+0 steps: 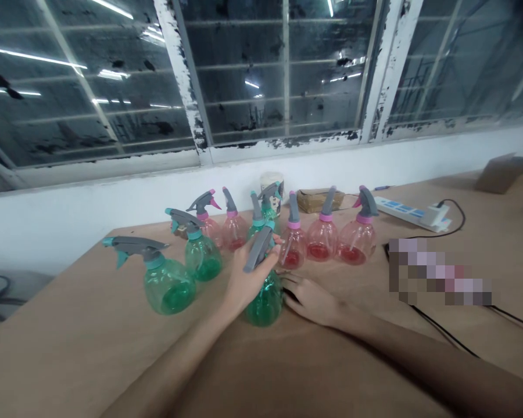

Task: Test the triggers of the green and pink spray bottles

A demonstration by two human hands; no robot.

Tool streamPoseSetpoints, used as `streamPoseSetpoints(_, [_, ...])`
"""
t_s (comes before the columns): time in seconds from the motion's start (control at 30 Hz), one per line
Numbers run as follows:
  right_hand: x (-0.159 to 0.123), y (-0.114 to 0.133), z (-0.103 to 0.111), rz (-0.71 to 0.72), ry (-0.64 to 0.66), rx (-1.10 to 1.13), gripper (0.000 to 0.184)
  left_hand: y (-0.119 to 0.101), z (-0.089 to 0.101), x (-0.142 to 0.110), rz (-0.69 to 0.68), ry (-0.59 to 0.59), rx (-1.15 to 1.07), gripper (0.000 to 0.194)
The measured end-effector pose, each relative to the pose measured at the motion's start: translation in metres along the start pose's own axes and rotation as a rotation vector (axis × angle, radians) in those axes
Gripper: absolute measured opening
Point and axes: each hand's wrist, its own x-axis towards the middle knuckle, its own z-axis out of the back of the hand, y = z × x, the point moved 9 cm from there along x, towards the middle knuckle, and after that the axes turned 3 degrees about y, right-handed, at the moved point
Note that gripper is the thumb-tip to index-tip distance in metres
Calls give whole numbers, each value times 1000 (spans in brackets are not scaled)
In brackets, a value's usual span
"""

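A green spray bottle (pixel 265 307) stands upright on the table, a little green liquid tint at its base. My left hand (pixel 243 273) is closed around its neck, below the grey sprayer head (pixel 260 247). Low on the right side of that bottle is my right hand (pixel 309 297), fingers apart and fingertips against or just behind the bottle; the tips are partly hidden. Two more green spray bottles (pixel 168 287) (pixel 204 255) stand to the left, their nozzles pointing left. Behind my hands are other green bottles (pixel 257 223) and several pink spray bottles (pixel 322 235).
A brown cardboard packet (pixel 320 200) and a pale cup (pixel 272 177) sit by the wall. At the right lie a white power strip (pixel 412 213) with a plugged-in adapter, a pixelated object (pixel 436 270) with black cables, and an open cardboard box (pixel 501 173). Windows (pixel 279 69) rise behind the table.
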Motion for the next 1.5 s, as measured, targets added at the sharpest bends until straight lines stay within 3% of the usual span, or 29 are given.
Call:
streamPoseSetpoints(1.03, [0, 1, -1, 16, -6, 30, 30, 1, 1, -4, 20, -5, 93, 16])
streamPoseSetpoints(1.3, [-1, 2, 1, 17, -6, 40, 30, 0, 2, -5, 46, -8, 142, 30])
streamPoseSetpoints(1.5, [-1, 1, -1, 18, -2, 30, 31, -1, -2, -1, 23, 37, 30, 16])
